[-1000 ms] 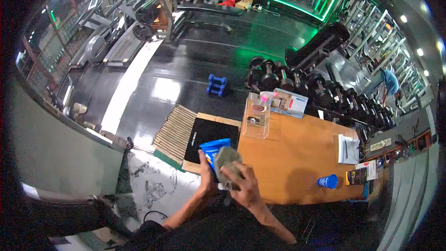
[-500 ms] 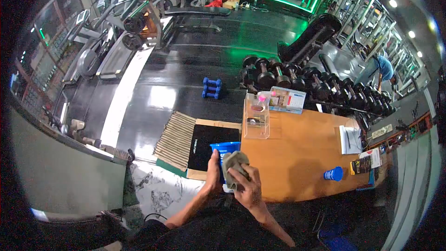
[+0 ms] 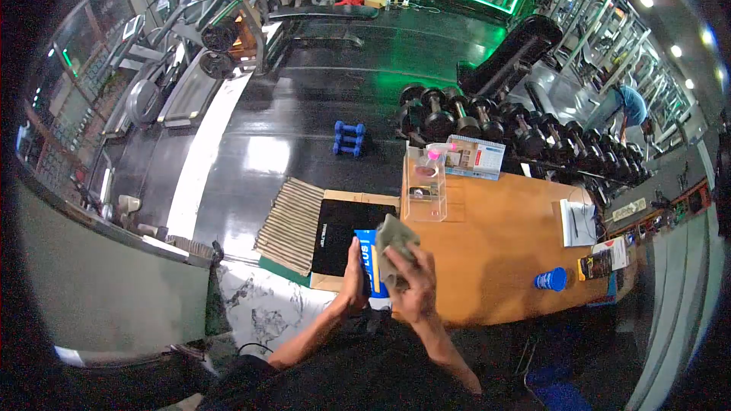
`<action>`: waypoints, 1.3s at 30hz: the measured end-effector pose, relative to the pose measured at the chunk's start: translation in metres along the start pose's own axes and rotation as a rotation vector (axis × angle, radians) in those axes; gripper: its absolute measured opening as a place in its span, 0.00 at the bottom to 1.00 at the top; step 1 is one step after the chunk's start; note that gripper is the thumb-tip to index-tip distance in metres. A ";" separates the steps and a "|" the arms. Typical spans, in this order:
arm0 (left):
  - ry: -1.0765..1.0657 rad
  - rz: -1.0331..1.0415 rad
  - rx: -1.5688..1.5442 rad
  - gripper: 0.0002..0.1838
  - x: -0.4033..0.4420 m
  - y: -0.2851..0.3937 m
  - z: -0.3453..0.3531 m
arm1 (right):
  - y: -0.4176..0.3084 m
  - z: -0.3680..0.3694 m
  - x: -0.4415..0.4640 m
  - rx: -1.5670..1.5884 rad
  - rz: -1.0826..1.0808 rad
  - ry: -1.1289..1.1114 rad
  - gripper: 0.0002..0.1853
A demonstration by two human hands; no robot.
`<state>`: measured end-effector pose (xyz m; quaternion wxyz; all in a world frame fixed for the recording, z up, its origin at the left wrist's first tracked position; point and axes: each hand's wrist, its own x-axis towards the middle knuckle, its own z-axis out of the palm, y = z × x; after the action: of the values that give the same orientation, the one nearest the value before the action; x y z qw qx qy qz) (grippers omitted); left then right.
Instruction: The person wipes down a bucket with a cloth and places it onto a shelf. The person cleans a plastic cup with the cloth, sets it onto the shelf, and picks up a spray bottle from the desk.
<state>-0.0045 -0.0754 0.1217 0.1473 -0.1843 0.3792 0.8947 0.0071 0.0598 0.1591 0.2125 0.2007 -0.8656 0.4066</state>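
In front of my body, my left hand (image 3: 352, 284) is closed around the left side of a blue container (image 3: 365, 246) with white and yellow print. My right hand (image 3: 414, 288) grips a grey-green cloth (image 3: 397, 237) and presses it against the container's right side. The cloth and my fingers cover much of the label. Just beyond the container lies a black mat with white lettering (image 3: 339, 247). To the right is the wooden table (image 3: 487, 221).
On the table are a clear acrylic box (image 3: 425, 202), a desk calendar (image 3: 476, 158), a notepad (image 3: 576, 222), a blue tub (image 3: 550, 279) and a black-and-yellow box (image 3: 596, 265). Blue dumbbells (image 3: 349, 139) lie on the floor. Behind the table stands a dumbbell rack (image 3: 525, 141); a person (image 3: 628, 106) bends farther back.
The container has turned, so more of its printed label faces me. My right hand has moved the cloth up and slightly right along it. The person at the back has shifted slightly.
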 end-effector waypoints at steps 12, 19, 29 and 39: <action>0.004 0.134 0.124 0.20 0.001 0.006 -0.033 | 0.012 -0.001 -0.029 0.475 0.186 0.161 0.21; -0.026 -0.021 0.022 0.36 -0.001 0.012 -0.016 | -0.006 0.008 -0.026 0.003 -0.019 -0.151 0.25; -0.077 0.230 0.399 0.31 0.007 0.008 -0.041 | 0.001 0.009 -0.017 0.233 0.237 0.242 0.21; -0.141 -0.114 0.091 0.35 0.015 0.015 -0.057 | -0.007 0.008 -0.028 0.233 0.000 -0.206 0.24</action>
<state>-0.0118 -0.1253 0.0882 0.2326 -0.1354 0.3972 0.8774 0.0327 0.0544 0.1443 0.0977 0.2645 -0.8297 0.4817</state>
